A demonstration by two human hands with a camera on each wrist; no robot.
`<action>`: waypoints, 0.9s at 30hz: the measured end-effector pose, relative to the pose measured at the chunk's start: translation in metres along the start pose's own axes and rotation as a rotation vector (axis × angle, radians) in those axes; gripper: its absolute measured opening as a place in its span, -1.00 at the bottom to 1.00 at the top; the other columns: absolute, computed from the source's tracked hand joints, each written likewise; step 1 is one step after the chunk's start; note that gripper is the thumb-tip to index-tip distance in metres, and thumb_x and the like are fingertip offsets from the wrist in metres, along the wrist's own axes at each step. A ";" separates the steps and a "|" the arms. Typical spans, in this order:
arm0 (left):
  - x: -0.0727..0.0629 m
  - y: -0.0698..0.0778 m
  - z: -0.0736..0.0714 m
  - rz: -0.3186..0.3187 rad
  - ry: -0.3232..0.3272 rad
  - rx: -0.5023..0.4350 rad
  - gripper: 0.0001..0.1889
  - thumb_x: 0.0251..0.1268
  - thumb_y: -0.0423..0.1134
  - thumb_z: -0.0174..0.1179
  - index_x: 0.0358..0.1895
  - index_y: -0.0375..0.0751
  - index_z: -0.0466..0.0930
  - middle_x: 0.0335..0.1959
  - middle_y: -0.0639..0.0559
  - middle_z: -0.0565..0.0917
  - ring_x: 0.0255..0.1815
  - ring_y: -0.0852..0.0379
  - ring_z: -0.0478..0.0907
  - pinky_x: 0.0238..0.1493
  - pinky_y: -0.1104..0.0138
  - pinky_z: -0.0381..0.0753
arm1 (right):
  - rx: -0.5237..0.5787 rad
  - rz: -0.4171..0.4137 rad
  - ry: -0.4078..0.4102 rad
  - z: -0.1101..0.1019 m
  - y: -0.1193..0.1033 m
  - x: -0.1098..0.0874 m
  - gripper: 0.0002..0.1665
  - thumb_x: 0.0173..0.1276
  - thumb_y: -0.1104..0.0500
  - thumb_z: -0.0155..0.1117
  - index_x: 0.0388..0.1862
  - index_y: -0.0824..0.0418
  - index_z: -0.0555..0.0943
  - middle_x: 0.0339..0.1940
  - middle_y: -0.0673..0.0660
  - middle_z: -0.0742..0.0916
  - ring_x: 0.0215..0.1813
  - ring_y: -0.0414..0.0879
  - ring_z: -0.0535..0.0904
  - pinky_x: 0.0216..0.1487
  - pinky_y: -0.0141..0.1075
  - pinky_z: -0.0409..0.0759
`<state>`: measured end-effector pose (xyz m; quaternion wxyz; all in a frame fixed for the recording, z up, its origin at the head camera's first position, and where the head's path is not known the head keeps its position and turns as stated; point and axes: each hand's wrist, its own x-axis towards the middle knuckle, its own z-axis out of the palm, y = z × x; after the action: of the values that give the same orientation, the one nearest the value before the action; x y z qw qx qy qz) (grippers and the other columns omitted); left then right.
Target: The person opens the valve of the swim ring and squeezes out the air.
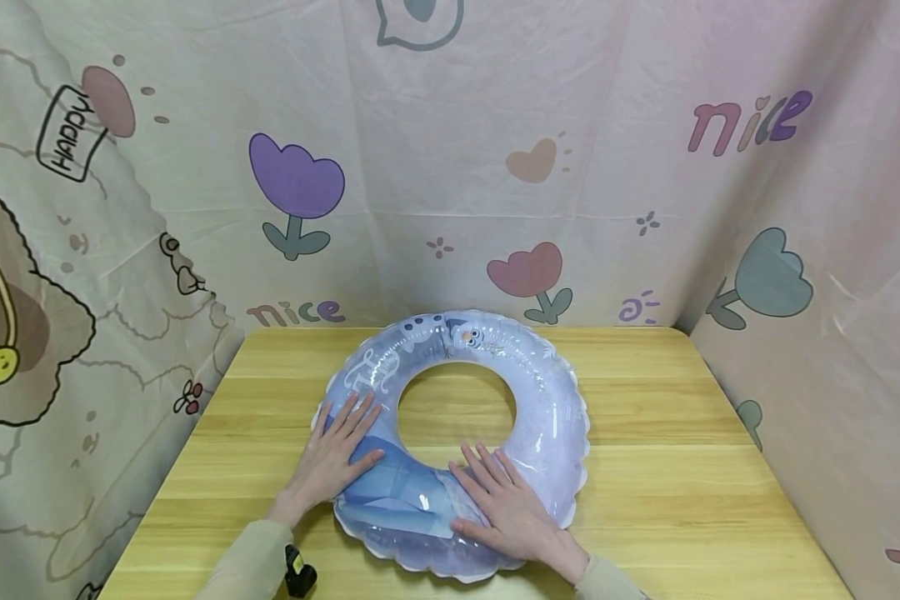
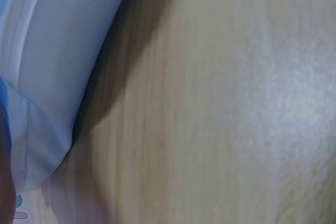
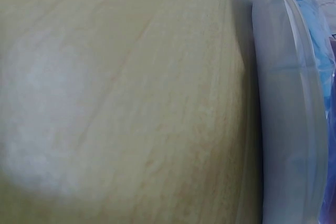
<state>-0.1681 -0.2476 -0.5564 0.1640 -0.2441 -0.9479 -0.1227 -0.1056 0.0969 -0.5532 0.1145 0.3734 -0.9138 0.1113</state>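
An inflated swim ring (image 1: pixel 551 408) lies flat on the wooden table, pale blue and lilac with printed cartoon figures and a scalloped seam round its rim. My left hand (image 1: pixel 333 454) rests on its left side, fingers spread and straight. On the near right part lies my right hand (image 1: pixel 506 508), its fingers also extended over the top surface. The left wrist view shows the ring's pale outer side (image 2: pixel 63 40) curving down to the table. From the right wrist, the whitish underside (image 3: pixel 289 119) and its seam edge appear at the right.
The wooden table (image 1: pixel 660 467) extends on both sides of the ring. A small black object (image 1: pixel 298 573) with a yellow-green mark is by the left sleeve. Printed cloth (image 1: pixel 420 150) hangs behind the table and along both sides.
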 end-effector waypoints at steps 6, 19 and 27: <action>0.000 0.000 0.000 0.000 0.002 0.004 -0.18 0.42 0.37 -0.08 0.60 -0.01 0.14 0.65 -0.04 0.14 0.67 -0.18 0.00 0.57 -0.28 -0.17 | -0.001 0.003 -0.007 0.000 0.000 0.000 -0.09 0.49 -0.44 -0.11 0.62 0.03 0.20 0.65 0.18 0.28 0.65 0.16 0.17 0.60 -0.06 -0.11; -0.001 0.001 0.001 0.006 0.010 0.005 -0.18 0.44 0.39 -0.12 0.60 -0.02 0.15 0.65 -0.04 0.14 0.67 -0.18 0.01 0.57 -0.28 -0.16 | 0.000 0.000 -0.005 0.002 0.000 0.000 -0.09 0.49 -0.44 -0.11 0.62 0.03 0.20 0.65 0.18 0.28 0.65 0.16 0.17 0.60 -0.05 -0.11; -0.001 0.000 0.002 -0.001 0.003 0.005 -0.18 0.44 0.39 -0.13 0.60 0.00 0.13 0.66 -0.04 0.13 0.68 -0.16 -0.03 0.59 -0.26 -0.19 | 0.003 -0.005 0.002 0.001 0.001 0.000 -0.09 0.49 -0.44 -0.10 0.62 0.03 0.21 0.64 0.19 0.29 0.64 0.16 0.18 0.60 -0.05 -0.09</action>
<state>-0.1679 -0.2470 -0.5587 0.1657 -0.2430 -0.9481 -0.1210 -0.1062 0.0970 -0.5544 0.1150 0.3756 -0.9127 0.1125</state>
